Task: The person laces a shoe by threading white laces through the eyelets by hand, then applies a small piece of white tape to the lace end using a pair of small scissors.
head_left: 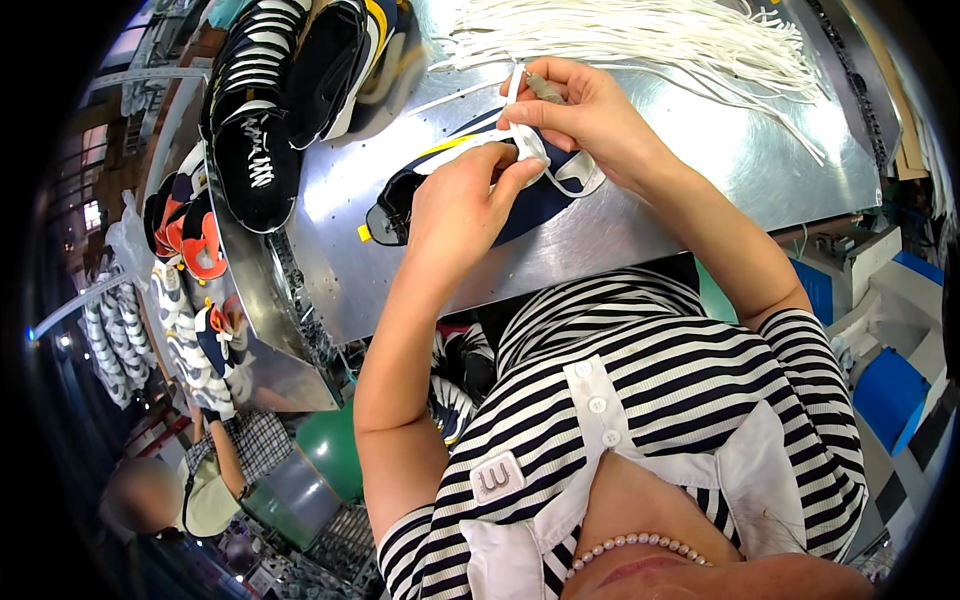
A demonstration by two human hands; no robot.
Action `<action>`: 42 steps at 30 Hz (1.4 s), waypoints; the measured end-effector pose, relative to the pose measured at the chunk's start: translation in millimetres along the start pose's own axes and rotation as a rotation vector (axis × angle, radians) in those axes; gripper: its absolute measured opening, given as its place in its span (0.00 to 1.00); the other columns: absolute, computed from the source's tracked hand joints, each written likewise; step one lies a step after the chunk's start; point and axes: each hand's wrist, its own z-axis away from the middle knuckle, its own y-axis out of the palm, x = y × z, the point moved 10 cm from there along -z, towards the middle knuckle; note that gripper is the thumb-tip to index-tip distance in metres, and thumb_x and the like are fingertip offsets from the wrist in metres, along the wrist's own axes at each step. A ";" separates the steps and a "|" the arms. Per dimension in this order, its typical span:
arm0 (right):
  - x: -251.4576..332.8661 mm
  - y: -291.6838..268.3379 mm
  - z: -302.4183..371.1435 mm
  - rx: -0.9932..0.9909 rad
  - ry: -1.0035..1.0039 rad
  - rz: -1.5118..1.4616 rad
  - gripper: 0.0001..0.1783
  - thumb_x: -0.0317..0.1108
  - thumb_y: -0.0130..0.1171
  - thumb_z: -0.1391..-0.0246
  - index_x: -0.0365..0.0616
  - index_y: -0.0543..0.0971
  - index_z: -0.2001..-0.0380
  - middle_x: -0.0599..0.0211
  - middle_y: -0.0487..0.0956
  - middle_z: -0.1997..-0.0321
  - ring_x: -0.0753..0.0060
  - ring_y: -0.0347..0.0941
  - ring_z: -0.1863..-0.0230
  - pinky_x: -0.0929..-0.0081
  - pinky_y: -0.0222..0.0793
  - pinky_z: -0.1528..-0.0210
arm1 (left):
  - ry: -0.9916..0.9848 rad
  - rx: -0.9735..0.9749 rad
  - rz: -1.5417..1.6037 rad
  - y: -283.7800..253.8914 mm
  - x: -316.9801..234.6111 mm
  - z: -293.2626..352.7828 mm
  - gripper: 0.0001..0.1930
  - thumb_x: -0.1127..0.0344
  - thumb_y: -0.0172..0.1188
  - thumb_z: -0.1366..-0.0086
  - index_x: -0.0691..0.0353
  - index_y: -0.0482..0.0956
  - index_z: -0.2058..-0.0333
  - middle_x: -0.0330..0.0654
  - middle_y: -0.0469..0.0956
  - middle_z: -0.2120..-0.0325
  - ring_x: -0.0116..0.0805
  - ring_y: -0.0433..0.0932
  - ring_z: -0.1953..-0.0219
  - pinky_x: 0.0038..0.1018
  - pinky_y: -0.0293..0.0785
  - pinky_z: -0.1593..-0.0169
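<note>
A navy shoe upper [540, 206] with white and yellow parts lies on the metal table in front of me. My left hand [462, 192] rests over its opening, thumb and fingers closed on the white lacing area. A white shoelace [516, 88] rises from the upper into the pinched fingers of my right hand [580, 112]. Tucked in that same hand is a small tool with a greyish wrapped handle [545, 88]. The tool's tip is too small to make out. A loose loop of white lace lies on the upper's right side.
A heap of white shoelaces [630, 35] spreads over the far side of the metal table [345, 275]. Dark shoe uppers [257, 170] stand at the left, near its raised edge. Orange-and-black pieces [204, 240] lie beyond. At the lower left, another person [210, 490] sits.
</note>
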 end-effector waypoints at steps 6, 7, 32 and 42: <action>-7.8 -1.9 2.7 0.055 0.076 -0.230 0.09 0.31 0.60 0.42 0.43 0.76 0.59 0.67 0.81 0.63 0.95 0.53 0.85 0.92 0.47 0.82 | 0.165 -0.065 0.354 1.8 4.3 2.5 0.14 0.58 0.61 0.36 0.64 0.79 0.60 0.47 0.82 0.68 0.43 0.82 0.65 0.32 0.75 0.60; -5.9 -2.5 3.9 0.051 0.080 -0.211 0.09 0.31 0.60 0.42 0.43 0.75 0.59 0.67 0.81 0.63 0.96 0.53 0.85 0.93 0.46 0.82 | 0.224 -0.083 0.354 -1.2 0.4 4.6 0.13 0.60 0.60 0.36 0.64 0.78 0.60 0.48 0.82 0.68 0.42 0.82 0.66 0.32 0.75 0.60; -26.1 -32.4 25.1 -0.239 0.041 0.089 0.13 0.37 0.57 0.38 0.37 0.73 0.59 0.70 0.77 0.72 0.84 0.67 0.77 0.84 0.65 0.74 | 0.056 -0.116 -0.139 10.1 18.6 -15.4 0.15 0.50 0.59 0.37 0.56 0.82 0.68 0.44 0.78 0.81 0.47 0.78 0.74 0.41 0.72 0.70; -27.6 -16.2 53.5 -0.037 -0.030 0.756 0.10 0.35 0.55 0.40 0.40 0.74 0.61 0.60 0.84 0.70 0.62 0.81 0.70 0.70 0.73 0.66 | 0.023 -0.148 -0.134 7.9 24.6 -20.2 0.17 0.49 0.61 0.39 0.58 0.81 0.75 0.41 0.78 0.83 0.45 0.77 0.78 0.37 0.70 0.73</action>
